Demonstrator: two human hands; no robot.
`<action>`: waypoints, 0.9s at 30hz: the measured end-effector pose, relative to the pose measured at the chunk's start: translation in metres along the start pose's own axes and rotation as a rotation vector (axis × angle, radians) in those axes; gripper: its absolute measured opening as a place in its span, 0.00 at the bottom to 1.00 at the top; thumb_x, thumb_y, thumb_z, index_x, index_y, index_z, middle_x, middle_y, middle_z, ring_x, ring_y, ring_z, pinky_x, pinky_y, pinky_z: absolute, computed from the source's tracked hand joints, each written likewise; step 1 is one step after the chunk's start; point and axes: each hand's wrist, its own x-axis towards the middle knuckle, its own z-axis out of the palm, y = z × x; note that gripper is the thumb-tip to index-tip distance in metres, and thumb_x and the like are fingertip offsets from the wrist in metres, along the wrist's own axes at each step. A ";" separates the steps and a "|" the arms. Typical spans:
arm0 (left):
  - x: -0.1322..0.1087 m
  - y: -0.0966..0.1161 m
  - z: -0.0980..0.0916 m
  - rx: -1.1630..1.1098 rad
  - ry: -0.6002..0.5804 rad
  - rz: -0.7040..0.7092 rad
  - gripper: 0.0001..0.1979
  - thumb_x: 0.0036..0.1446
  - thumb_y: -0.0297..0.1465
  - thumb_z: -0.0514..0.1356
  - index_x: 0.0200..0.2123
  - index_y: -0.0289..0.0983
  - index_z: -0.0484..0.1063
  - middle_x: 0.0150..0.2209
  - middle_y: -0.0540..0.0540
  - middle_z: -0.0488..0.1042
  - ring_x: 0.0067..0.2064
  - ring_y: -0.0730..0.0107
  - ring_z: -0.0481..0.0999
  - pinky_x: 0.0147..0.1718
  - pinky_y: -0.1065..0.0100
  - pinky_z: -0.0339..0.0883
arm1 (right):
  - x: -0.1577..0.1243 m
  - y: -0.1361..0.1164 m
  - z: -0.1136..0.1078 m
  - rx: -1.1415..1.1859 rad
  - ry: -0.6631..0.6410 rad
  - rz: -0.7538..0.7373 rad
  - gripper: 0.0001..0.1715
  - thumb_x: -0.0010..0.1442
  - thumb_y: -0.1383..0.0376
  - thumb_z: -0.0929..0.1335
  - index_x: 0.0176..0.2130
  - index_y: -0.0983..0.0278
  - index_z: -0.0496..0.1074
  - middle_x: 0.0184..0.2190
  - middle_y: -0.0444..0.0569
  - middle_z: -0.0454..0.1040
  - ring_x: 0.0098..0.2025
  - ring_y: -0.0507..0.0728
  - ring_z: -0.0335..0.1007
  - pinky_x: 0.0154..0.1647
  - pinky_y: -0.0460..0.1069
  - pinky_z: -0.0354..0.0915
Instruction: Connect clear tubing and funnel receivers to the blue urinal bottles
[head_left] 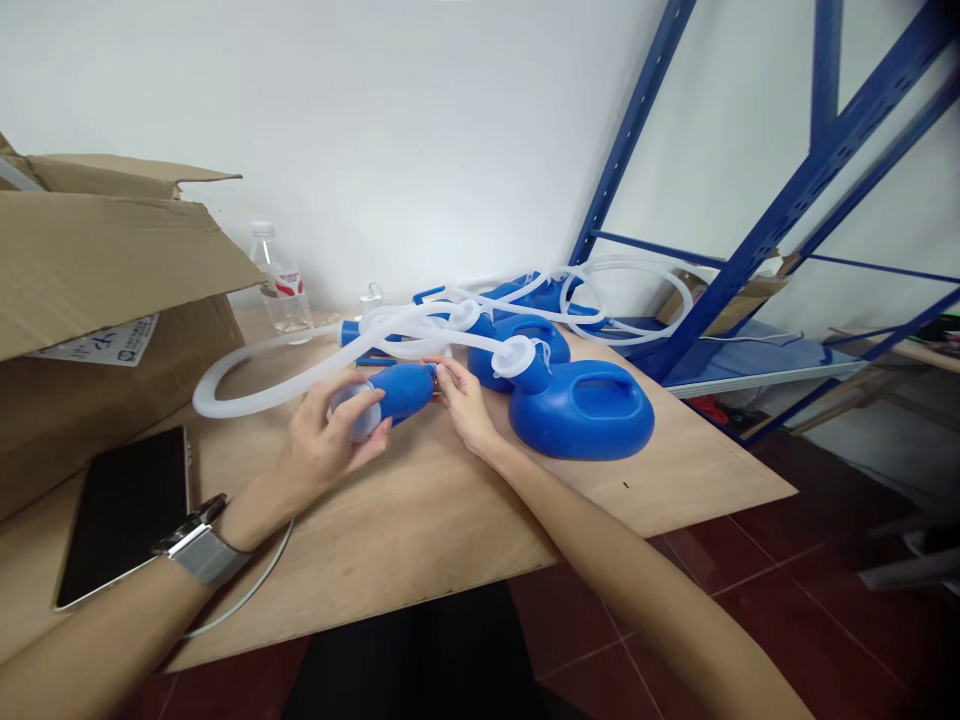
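Note:
My left hand is wrapped round the wide translucent end of a blue funnel piece held just above the wooden table. My right hand pinches the narrow end of that same piece, where a white corrugated hose meets it. The hose loops out to the left and back over the table. To the right lies a blue plastic urinal bottle with a handle and a white cap. More blue bottles and tangled hoses lie behind it.
An open cardboard box fills the left side. A dark tablet lies flat at the front left, with a thin cable beside it. A clear water bottle stands by the wall. Blue shelving rises at the right, above red floor tiles.

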 end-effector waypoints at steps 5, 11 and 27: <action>-0.004 -0.001 0.002 0.069 0.002 -0.095 0.18 0.65 0.27 0.63 0.56 0.39 0.67 0.52 0.37 0.67 0.51 0.53 0.75 0.47 0.55 0.77 | -0.003 0.000 0.002 -0.111 0.011 -0.069 0.34 0.67 0.44 0.66 0.58 0.65 0.76 0.55 0.55 0.75 0.44 0.52 0.76 0.44 0.45 0.77; -0.005 -0.005 0.002 0.044 0.049 -0.193 0.16 0.65 0.27 0.63 0.55 0.39 0.69 0.52 0.38 0.65 0.51 0.55 0.76 0.49 0.54 0.77 | -0.004 -0.004 -0.002 -0.275 -0.033 -0.110 0.37 0.71 0.48 0.65 0.70 0.62 0.67 0.53 0.53 0.77 0.44 0.51 0.76 0.46 0.46 0.76; -0.001 -0.001 0.002 0.012 0.057 -0.212 0.15 0.65 0.26 0.62 0.54 0.40 0.70 0.50 0.39 0.67 0.48 0.59 0.77 0.45 0.57 0.78 | -0.012 -0.012 -0.003 -0.699 -0.006 -0.296 0.30 0.74 0.62 0.58 0.69 0.67 0.68 0.46 0.53 0.79 0.49 0.53 0.77 0.59 0.49 0.71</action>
